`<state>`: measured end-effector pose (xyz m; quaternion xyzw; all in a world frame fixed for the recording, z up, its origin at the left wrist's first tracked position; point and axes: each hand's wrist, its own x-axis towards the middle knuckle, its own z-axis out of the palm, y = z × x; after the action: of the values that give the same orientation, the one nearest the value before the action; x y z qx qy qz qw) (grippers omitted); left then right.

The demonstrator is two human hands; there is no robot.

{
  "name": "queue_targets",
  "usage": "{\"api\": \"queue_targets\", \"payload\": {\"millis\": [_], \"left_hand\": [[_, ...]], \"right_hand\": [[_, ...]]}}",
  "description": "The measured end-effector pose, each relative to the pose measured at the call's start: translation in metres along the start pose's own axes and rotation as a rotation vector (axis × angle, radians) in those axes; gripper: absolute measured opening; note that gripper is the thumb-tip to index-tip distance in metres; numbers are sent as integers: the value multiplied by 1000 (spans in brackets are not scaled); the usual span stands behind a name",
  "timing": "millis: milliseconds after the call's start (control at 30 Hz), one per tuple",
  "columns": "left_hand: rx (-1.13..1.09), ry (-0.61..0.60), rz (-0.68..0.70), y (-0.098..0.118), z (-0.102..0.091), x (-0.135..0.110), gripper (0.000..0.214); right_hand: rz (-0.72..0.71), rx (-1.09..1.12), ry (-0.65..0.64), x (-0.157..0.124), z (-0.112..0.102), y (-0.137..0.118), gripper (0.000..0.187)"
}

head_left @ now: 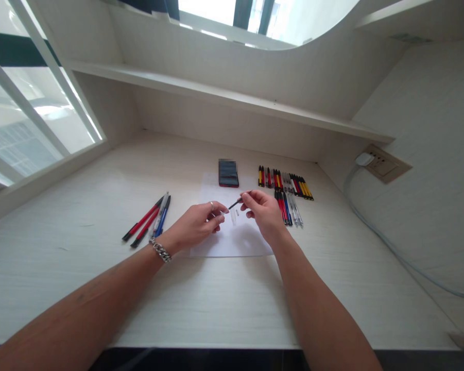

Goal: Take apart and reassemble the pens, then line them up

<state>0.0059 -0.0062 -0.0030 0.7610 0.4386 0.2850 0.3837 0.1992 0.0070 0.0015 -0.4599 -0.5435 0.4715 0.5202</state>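
Over the paper (218, 248): our right hand (265, 210) pinches a dark rod (235, 204); our left hand (196, 221), grip we cannot tell. Far edge: phone (228, 173). Left: loose pens (142, 222). Right: pen rows (281, 180).

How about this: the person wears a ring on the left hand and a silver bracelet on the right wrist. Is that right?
Not quite: the silver bracelet is on the left wrist, not the right, as the head view shows. The ring is on the left hand, just as you said.
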Motion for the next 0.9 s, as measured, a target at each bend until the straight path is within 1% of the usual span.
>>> {"api": "queue_targets", "payload": {"millis": [100, 133, 200, 267, 333, 400, 467, 533, 600, 700, 767, 833, 900], "left_hand": [[24, -6, -1, -2, 0, 0, 23], [28, -7, 1, -3, -1, 0, 23], [28, -7, 2, -3, -1, 0, 24], [25, -3, -1, -3, -1, 0, 24], [24, -2, -5, -2, -2, 0, 25], [18, -4, -9, -2, -2, 0, 26], [-5, -12, -13, -2, -2, 1, 27], [-47, -25, -18, -2, -2, 1, 29], [-107, -41, -30, -2, -1, 2, 29], [-229, -60, -67, -2, 0, 3, 30], [-326, -65, -102, 1, 0, 3, 33], [-427, -68, -148, 5, -1, 2, 38], [-508, -74, -194, 10, -2, 2, 43]], "right_hand": [[48, 147, 173, 6, -14, -2, 28], [60, 165, 211, 8, -19, -2, 29], [90, 130, 245, 11, -27, 2, 31], [117, -20, 230, 13, -32, 8, 30], [114, -273, 172, 12, -34, 14, 28], [80, -552, 107, 11, -32, 18, 30], [40, -774, 69, 9, -28, 21, 30], [10, -907, 57, 8, -24, 21, 28], [-7, -973, 44, 7, -21, 22, 26], [-18, -999, 51, 6, -18, 22, 25], [-42, -951, 75, 5, -16, 21, 25], [-34, -807, 61, 4, -11, 20, 26], [37, -583, -20, 2, -4, 18, 28]]}}
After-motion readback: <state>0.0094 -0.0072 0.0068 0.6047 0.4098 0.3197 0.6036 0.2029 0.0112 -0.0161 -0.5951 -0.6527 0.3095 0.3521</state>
